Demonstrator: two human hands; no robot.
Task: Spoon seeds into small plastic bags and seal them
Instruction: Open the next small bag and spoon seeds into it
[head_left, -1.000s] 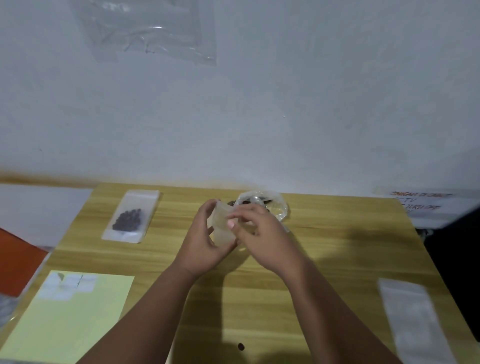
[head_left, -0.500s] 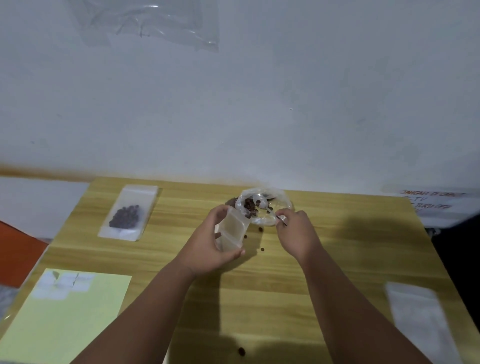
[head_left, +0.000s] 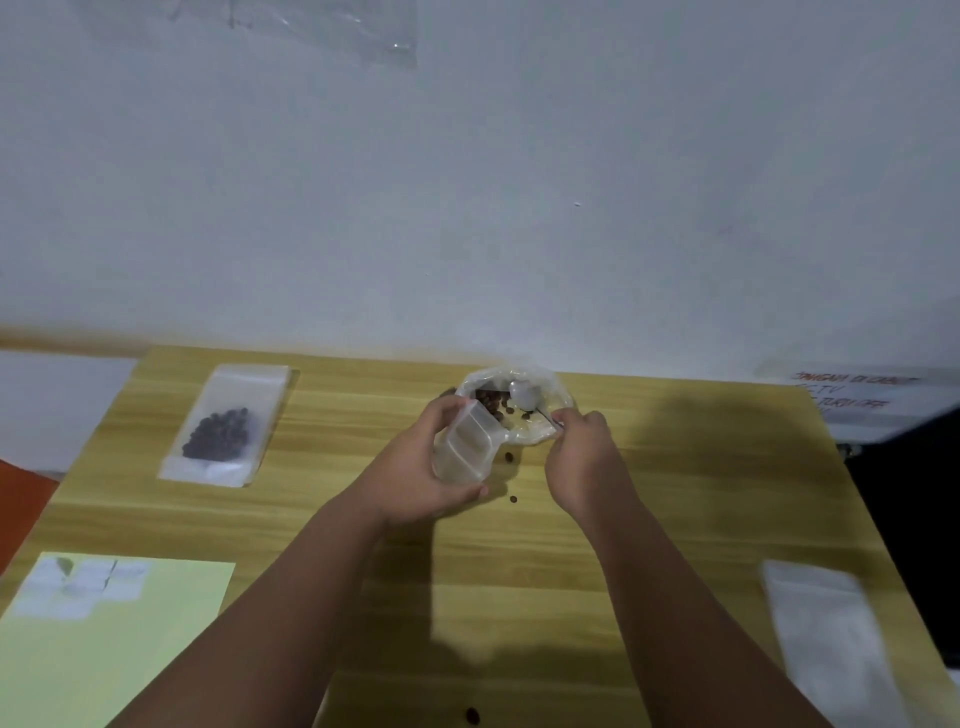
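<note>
Pinched in the left hand (head_left: 415, 467), thumb on the near face and fingers curled behind: the small plastic bag (head_left: 465, 447). Long axis running up and away, tilted to the right, mouth end against the rim of the open seed pouch (head_left: 540, 434). Thin frosted film, flat and rectangular, crossed by two pale bands (too blurred to tell crease from seal strip). Just beside, the right hand (head_left: 582, 457), knuckles up, fingertips nipping the thin handle of a spoon (head_left: 524, 395), its pale bowl lying inside the pouch beside dark round seeds (head_left: 488, 400). Pouch glossy and crinkled, gaping upward at the far middle of the wooden table (head_left: 675, 519). Both forearms reaching forward, converging. Loose seeds (head_left: 513, 499) scattered on the grain near the hands. Far left, a filled bag (head_left: 223, 426) lying flat, long axis pointing away. At the right edge, blurred empty bags (head_left: 826, 634). Near left, a pale green sheet (head_left: 119, 654) bearing white labels (head_left: 83, 584).
</note>
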